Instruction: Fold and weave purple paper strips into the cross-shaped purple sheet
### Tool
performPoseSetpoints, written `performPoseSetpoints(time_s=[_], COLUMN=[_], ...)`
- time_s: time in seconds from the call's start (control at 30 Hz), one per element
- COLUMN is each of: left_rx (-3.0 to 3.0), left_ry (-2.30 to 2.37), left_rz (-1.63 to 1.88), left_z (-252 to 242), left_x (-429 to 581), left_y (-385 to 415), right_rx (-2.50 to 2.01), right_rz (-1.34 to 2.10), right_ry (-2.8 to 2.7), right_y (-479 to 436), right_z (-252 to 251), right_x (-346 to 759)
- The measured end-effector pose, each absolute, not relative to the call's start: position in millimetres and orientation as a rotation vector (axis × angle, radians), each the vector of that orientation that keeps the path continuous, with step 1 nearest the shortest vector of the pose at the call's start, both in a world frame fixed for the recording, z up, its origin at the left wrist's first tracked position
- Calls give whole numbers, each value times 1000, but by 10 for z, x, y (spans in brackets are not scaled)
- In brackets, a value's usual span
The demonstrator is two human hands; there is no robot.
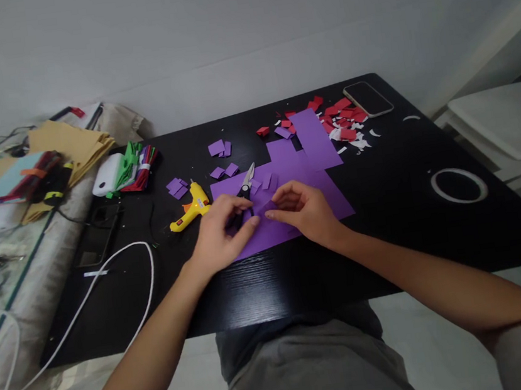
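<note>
Purple sheets [282,176] lie overlapping at the middle of the black table. Above them, my right hand [303,209] pinches a small piece of purple paper [266,210] between thumb and fingers. On the left side of that piece is my left hand [226,227], its thumb and fingers curved apart near the paper's edge; whether it touches the paper is unclear. Scissors [249,176] with dark handles lie partly hidden behind my left fingers, blades pointing away. Just left of them rests a yellow glue gun [192,208]. Small purple pieces [220,148] lie in groups beyond.
Red and white scraps [346,122] and a phone [368,99] are at the back right. A tape roll [459,186] lies on the right. Bundled coloured papers [133,166], a dark phone-like device [97,237] and a white cable [151,265] occupy the left.
</note>
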State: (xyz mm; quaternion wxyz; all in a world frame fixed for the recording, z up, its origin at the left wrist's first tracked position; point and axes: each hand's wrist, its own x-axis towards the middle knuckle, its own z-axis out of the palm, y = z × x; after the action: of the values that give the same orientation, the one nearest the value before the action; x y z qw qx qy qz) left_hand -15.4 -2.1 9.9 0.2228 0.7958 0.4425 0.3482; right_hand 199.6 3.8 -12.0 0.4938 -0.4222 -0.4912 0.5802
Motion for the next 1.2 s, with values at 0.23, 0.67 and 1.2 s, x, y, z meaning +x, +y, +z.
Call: performPoseSetpoints(time_s=[0.23, 0.67, 1.2], left_rx=[2052, 1840, 1822], left_ry=[1178, 1205, 1209], left_rz=[961, 982, 1065], left_z=[-51, -60, -89], left_x=[-14, -41, -39], left_y=[-78, -57, -46], right_rx=[-1000, -1026, -1024], right_rz=[1403, 1508, 1424], right_ry=[-1314, -1261, -1354], right_y=[3, 28, 32], right_z=[-175, -122, -135], right_x=[1964, 2010, 2015])
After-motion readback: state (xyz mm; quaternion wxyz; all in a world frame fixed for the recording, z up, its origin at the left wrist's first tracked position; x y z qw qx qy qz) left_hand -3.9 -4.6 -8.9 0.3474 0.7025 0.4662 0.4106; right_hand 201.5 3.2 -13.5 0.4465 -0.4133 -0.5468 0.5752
